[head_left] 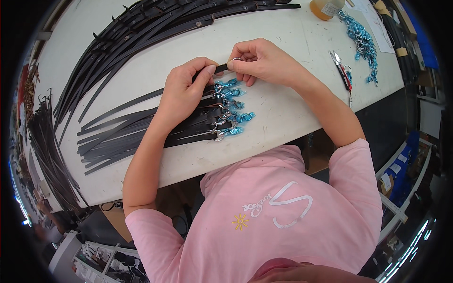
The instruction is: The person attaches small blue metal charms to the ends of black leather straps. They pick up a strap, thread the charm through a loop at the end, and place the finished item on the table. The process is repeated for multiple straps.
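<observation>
A long black strap is stretched between my two hands above the white table, its tail trailing away to the left. My left hand is closed on the strap, thumb on top. My right hand pinches the strap's right end, where part of a silvery metal ring shows at the fingertips; the fingers hide the rest. Just below my hands, several similar black straps lie side by side. Metal rings and clasps, partly in blue plastic wrap, sit at their right ends.
A large bundle of black straps lies across the far left, and thinner straps hang over the left edge. At the right are red-handled snips, a pile of blue-wrapped metal clasps and a jar of amber liquid.
</observation>
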